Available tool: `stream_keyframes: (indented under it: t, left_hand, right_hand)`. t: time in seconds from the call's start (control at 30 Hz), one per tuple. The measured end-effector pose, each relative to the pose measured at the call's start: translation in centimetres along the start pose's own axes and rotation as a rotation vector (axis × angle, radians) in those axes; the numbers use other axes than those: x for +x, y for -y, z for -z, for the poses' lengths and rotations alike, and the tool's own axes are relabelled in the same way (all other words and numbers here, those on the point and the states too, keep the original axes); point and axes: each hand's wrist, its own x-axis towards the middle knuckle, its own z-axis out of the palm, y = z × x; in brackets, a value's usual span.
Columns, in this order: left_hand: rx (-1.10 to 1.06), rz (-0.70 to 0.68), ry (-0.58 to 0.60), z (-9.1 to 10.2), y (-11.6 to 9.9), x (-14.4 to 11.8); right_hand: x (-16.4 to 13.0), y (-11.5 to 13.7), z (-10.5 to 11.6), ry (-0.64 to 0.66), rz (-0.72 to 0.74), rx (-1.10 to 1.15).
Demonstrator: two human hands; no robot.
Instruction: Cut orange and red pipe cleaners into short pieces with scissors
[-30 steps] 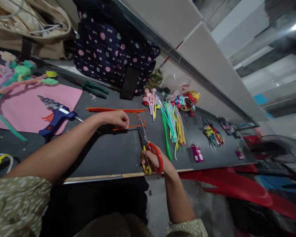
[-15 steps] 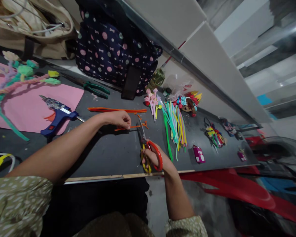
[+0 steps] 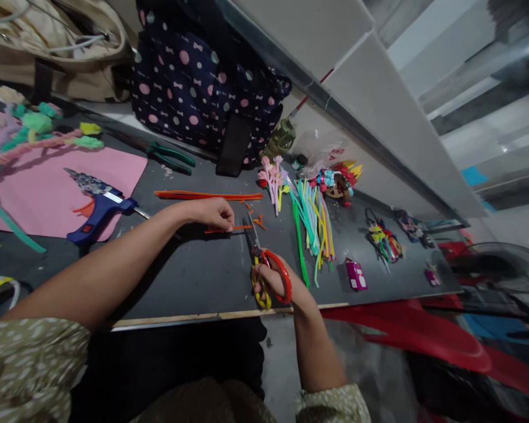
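Observation:
My left hand (image 3: pixel 215 214) is closed in a pinch on a thin orange pipe cleaner (image 3: pixel 242 227), whose free end points right. My right hand (image 3: pixel 268 279) has its fingers through the red and yellow handles of a pair of scissors (image 3: pixel 256 247). The scissor blades are parted and lie at the free end of the pipe cleaner. Short orange cut pieces (image 3: pixel 259 221) are scattered just past the blade tips. Beyond my left hand lies a bundle of long orange pipe cleaners (image 3: pixel 207 195).
To the left are a blue glue gun (image 3: pixel 101 214) on pink paper (image 3: pixel 30 200) and green-handled pliers (image 3: pixel 170 157). Rightward lie green, yellow and pink pipe cleaners (image 3: pixel 308 217), small pipe-cleaner flowers (image 3: pixel 273 179) and a purple box (image 3: pixel 356 275). A dotted navy bag (image 3: pixel 194 88) stands behind.
A piece at the free end of the orange pipe cleaner now looks separate, lying among the scraps beyond the blades. Both hands stay in nearly the same place; the view shifts slightly.

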Motion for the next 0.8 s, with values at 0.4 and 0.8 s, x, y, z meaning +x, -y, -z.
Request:
stream_keyframes:
  t: [0.4,0.8]
  left_hand:
    - [0.065,0.029,0.005,-0.03,-0.22,0.15]
    - [0.062,0.056,-0.008,-0.10,0.37,0.30]
  right_hand:
    - [-0.08,0.28,-0.09,0.015,-0.027,0.008]
    - [-0.03,0.64,-0.07,0.033,-0.072,-0.019]
